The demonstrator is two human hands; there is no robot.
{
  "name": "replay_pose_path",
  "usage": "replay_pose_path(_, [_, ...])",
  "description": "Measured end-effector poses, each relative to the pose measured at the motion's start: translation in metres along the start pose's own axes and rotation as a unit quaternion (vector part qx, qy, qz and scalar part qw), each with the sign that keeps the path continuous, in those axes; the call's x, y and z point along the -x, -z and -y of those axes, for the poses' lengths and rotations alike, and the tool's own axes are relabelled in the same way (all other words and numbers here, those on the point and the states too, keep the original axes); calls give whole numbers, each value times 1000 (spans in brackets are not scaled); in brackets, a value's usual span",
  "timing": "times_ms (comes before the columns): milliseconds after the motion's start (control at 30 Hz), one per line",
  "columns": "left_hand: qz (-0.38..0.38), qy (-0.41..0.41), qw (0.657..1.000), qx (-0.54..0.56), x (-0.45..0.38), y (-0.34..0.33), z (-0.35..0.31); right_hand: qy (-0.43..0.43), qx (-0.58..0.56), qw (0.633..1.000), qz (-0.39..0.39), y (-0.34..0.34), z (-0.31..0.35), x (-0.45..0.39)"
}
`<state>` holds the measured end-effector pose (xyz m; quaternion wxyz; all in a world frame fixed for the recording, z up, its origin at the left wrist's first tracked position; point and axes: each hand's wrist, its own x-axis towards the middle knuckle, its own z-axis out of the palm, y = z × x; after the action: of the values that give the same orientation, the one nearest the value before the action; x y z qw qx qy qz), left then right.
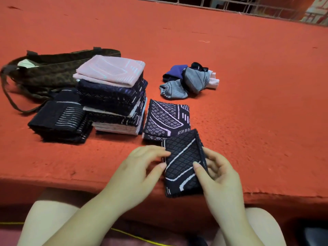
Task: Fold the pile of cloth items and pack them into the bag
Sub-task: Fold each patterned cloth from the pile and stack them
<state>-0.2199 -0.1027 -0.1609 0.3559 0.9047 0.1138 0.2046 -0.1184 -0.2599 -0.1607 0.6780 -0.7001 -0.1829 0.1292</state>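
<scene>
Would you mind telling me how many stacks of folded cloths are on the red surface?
3: a low dark stack at left, a tall stack beside it, and a short stack to its right.

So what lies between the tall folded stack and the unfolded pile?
Head view: bare red surface between the tall stack and unfolded pile; a folded patterned cloth sits nearer.
</scene>
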Motion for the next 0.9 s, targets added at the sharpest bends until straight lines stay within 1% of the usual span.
replay_pose_path(67, [29, -36, 997, -55, 1, -14, -1, 10, 38, 998, -38, 11, -3, -2])
replay_pose_path(133, [48, -43, 995, -76, 1, -27, -4, 23, 90, 993, -66, 22, -7, -6])
replay_pose_path(233, [62, -66, 990, -104, -1, -38, -5, 28, 160, 983, -80, 31, -13, -11])
replay_pose_path(300, [71, -70, 988, -121, -2, -43, -3, 14, 200, 977, -79, 33, -18, -14])
replay_pose_path(400, [76, -50, 987, -134, 0, -49, 2, -15, 253, 965, -67, 36, -24, -17])
replay_pose_path(600, [77, -46, 989, -115, 0, -51, 7, -50, 311, 949, -22, 37, -15, -23])
replay_pose_path(767, [105, -44, 989, -89, -3, -45, 8, -143, 300, 943, 25, 45, -5, -37])
replay_pose_path(833, [115, -45, 989, -78, -5, -41, 7, -164, 223, 960, 35, 45, -2, -36])
replay_pose_path(900, [100, -50, 992, -64, -8, -37, 2, -164, 121, 978, 37, 45, 3, -31])
